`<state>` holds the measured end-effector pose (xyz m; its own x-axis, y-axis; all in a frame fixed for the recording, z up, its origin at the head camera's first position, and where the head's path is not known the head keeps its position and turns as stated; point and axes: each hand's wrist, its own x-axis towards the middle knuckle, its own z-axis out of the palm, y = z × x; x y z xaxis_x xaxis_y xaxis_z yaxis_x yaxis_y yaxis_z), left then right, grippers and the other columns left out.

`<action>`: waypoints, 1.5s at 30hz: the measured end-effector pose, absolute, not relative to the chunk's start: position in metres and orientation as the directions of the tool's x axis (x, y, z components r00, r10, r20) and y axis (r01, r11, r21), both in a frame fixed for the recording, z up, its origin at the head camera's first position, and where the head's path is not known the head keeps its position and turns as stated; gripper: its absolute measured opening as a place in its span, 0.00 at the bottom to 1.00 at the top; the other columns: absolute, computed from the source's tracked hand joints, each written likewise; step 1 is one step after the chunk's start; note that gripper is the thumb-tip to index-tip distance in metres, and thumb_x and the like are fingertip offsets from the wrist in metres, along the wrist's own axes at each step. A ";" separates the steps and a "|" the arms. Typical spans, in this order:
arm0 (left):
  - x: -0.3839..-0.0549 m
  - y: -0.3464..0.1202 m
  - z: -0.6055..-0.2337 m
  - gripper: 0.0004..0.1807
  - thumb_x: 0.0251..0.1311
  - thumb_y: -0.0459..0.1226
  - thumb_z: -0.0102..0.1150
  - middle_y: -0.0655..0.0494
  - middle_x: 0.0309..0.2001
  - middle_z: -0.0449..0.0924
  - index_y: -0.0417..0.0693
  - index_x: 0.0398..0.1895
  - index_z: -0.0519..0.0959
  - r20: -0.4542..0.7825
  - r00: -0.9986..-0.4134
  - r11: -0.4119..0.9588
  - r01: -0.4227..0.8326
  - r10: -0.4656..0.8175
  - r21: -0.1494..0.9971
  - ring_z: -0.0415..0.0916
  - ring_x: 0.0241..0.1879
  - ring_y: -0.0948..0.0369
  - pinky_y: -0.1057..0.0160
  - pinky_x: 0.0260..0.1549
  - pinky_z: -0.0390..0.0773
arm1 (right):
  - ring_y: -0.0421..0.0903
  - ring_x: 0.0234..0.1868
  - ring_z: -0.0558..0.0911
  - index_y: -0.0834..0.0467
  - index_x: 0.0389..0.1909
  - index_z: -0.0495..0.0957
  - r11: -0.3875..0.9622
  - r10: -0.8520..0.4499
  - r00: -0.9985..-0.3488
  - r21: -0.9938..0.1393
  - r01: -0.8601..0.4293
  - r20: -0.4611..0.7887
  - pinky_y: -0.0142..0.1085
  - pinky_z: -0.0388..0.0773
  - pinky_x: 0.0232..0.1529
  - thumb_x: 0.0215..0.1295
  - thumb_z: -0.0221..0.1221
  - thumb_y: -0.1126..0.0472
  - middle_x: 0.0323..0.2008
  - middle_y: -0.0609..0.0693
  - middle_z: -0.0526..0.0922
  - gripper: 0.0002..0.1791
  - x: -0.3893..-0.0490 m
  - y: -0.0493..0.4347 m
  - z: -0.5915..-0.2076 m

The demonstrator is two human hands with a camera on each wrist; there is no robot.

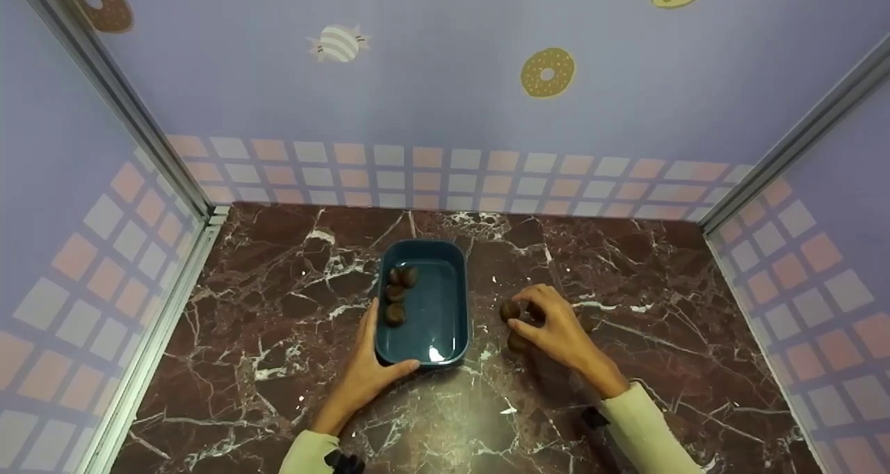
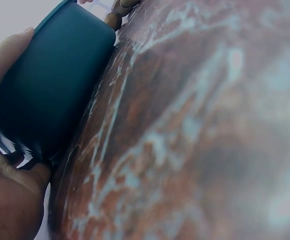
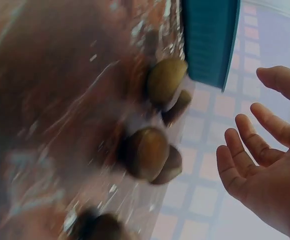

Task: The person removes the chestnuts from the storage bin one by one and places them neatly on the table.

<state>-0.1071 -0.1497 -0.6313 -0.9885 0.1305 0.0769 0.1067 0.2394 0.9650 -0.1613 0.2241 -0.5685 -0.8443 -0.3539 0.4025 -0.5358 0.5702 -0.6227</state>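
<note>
A dark teal rectangular dish [image 1: 438, 300] stands on the marble-patterned tabletop, with several brown chestnuts [image 1: 395, 314] along its left side. My left hand [image 1: 368, 370] holds the dish at its near left corner, thumb on the near edge and fingers along the left wall. To the right of the dish, my right hand [image 1: 553, 324] hovers over loose chestnuts [image 1: 510, 311], partly hiding them from the head view. The right wrist view shows that hand [image 3: 274, 150] with spread, slightly bent fingers, apart from the chestnuts [image 3: 147, 152] on the table.
Purple panels with a checked border [image 1: 445, 175] enclose the tabletop [image 1: 278, 321] at the back and on both sides. Metal rails [image 1: 149, 349] run along the left edge and up the corners. Another chestnut [image 3: 107, 227] lies blurred at the bottom of the right wrist view.
</note>
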 end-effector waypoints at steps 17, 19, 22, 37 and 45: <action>-0.107 -0.153 -0.629 0.75 0.55 0.46 0.87 0.35 0.90 0.35 0.45 0.92 0.39 0.093 -0.986 0.265 0.128 0.140 0.956 0.36 0.88 0.36 0.25 0.79 0.46 | 0.55 0.54 0.83 0.58 0.55 0.87 0.511 -0.462 -0.804 -0.629 -0.586 0.374 0.53 0.81 0.56 0.65 0.78 0.62 0.53 0.53 0.86 0.19 -0.180 0.165 -0.550; -0.108 -0.154 -0.628 0.75 0.55 0.46 0.87 0.34 0.89 0.34 0.45 0.92 0.38 0.087 -0.985 0.257 0.123 0.149 0.959 0.35 0.87 0.35 0.24 0.78 0.46 | 0.56 0.54 0.83 0.58 0.56 0.87 0.497 -0.481 -0.795 -0.632 -0.595 0.370 0.55 0.82 0.56 0.67 0.78 0.61 0.54 0.54 0.86 0.19 -0.182 0.158 -0.549; -0.108 -0.155 -0.627 0.75 0.56 0.46 0.87 0.34 0.89 0.33 0.46 0.92 0.37 0.070 -0.984 0.246 0.109 0.163 0.963 0.34 0.87 0.33 0.22 0.78 0.45 | 0.57 0.57 0.82 0.59 0.57 0.86 0.481 -0.501 -0.789 -0.643 -0.596 0.356 0.56 0.83 0.58 0.69 0.77 0.59 0.56 0.55 0.85 0.19 -0.184 0.149 -0.548; -0.113 -0.149 -0.621 0.77 0.56 0.46 0.87 0.34 0.89 0.33 0.44 0.92 0.34 0.078 -0.981 0.222 0.117 0.179 0.968 0.38 0.86 0.32 0.23 0.77 0.48 | 0.56 0.60 0.82 0.60 0.57 0.86 0.444 -0.557 -0.779 -0.689 -0.573 0.288 0.55 0.80 0.64 0.70 0.76 0.59 0.56 0.56 0.85 0.18 -0.203 0.104 -0.550; -0.120 -0.150 -0.616 0.80 0.54 0.48 0.88 0.36 0.90 0.30 0.45 0.92 0.32 0.041 -0.978 0.273 0.097 0.204 0.957 0.35 0.87 0.34 0.26 0.79 0.47 | 0.57 0.61 0.81 0.64 0.57 0.86 0.454 -0.600 -0.763 -0.683 -0.572 0.240 0.56 0.78 0.66 0.69 0.76 0.61 0.56 0.58 0.85 0.20 -0.212 0.083 -0.553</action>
<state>-0.1195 -0.1495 -0.6158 -0.9781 0.2038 0.0414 0.0974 0.2731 0.9570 -0.2120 0.0830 -0.5531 -0.7630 -0.6001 0.2401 -0.5722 0.4544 -0.6827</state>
